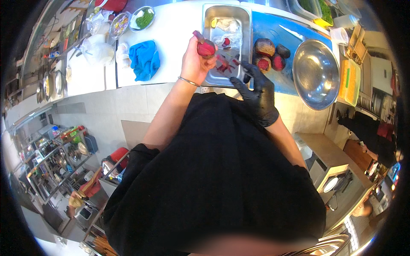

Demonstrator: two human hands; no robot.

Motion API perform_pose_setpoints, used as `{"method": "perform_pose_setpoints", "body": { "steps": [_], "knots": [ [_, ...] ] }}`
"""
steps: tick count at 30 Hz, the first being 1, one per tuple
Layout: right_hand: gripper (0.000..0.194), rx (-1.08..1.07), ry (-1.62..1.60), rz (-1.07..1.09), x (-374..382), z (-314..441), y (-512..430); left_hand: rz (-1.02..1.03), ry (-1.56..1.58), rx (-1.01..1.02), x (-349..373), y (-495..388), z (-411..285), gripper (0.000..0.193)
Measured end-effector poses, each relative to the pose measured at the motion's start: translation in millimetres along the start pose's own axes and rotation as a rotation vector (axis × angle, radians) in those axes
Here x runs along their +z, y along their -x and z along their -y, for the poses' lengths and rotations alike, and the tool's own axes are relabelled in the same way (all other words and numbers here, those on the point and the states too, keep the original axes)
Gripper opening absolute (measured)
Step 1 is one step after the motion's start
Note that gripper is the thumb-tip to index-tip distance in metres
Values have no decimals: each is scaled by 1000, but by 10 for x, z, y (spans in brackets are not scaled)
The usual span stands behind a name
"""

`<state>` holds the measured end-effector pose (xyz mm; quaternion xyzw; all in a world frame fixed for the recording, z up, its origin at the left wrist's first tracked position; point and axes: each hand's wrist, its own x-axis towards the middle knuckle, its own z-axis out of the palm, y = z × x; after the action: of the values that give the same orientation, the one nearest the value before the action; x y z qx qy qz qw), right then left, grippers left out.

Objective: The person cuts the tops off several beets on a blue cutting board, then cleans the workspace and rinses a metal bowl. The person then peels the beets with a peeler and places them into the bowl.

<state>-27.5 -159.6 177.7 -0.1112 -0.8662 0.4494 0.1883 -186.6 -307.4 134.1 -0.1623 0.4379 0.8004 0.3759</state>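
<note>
My bare left hand (195, 62) grips a partly peeled beetroot (206, 48), its red flesh showing, above a steel hotel pan (205, 28). Beet peelings (224, 64) lie in the pan with crumpled clear plastic (229, 27) and a small yellow piece (214, 22). In a black glove, my right hand (256, 91) hovers at the pan's near right corner, thumb and forefinger apart. A dark, thin shape lies by its fingertips; whether it is a held tool or peel is unclear. Several beetroots (264, 47), some with red cut faces, sit right of the pan on a blue cutting board (262, 24).
A knife (292, 32) lies at the board's far side. The large steel bowl (315, 72) overhangs the counter's near edge, beside a green-rimmed container (349, 82). Leftward are a blue cloth (144, 60), a bowl of chopped greens (143, 20) and plastic bags (99, 52). Other people are farther off.
</note>
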Motion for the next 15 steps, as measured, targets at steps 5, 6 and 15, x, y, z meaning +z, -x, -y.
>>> {"method": "perform_pose_setpoints", "body": {
  "steps": [5, 6, 15],
  "knots": [
    [46, 368, -346, 56, -24, -180, -35, 110, -19, -29, 14, 98, -36, 55],
    [46, 374, -406, 64, -12, -203, -51, 119, -55, -29, 12, 97, -34, 55],
    [44, 214, -343, 42, 158, -426, 1, 7, -1036, 98, -88, -113, 165, 58]
  ]
}}
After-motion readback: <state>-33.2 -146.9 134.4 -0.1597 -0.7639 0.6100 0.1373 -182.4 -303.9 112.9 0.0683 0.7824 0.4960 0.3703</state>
